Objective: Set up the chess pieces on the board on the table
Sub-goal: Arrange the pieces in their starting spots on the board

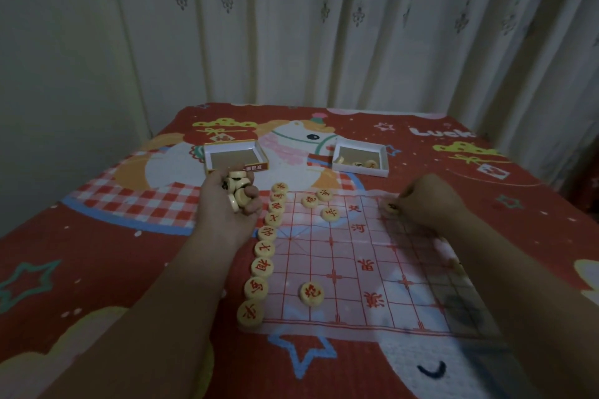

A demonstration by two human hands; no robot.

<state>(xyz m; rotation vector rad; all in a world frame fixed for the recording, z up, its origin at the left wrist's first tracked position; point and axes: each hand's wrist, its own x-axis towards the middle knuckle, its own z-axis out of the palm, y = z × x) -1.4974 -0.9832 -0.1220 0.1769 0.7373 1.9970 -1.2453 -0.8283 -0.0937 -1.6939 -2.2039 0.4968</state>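
A thin paper chess board (pixel 366 256) with red grid lines lies on the table. A row of round cream pieces with red characters (pixel 263 249) runs along its left edge. More red pieces (pixel 330 214) stand near the far side, and one red piece (pixel 311 293) sits nearer me. My left hand (pixel 231 204) is cupped palm-up beside the board's far left corner, gripping a handful of black-marked pieces (pixel 238 189). At the board's far right corner my right hand (pixel 431 201) pinches a single black-marked piece (pixel 391 207) down on the paper.
The table wears a red cartoon-print cloth (pixel 97 236). An empty box lid (pixel 235 155) sits behind my left hand. A white box tray (pixel 360 155) at the back right holds a few loose pieces. Curtains hang behind the table.
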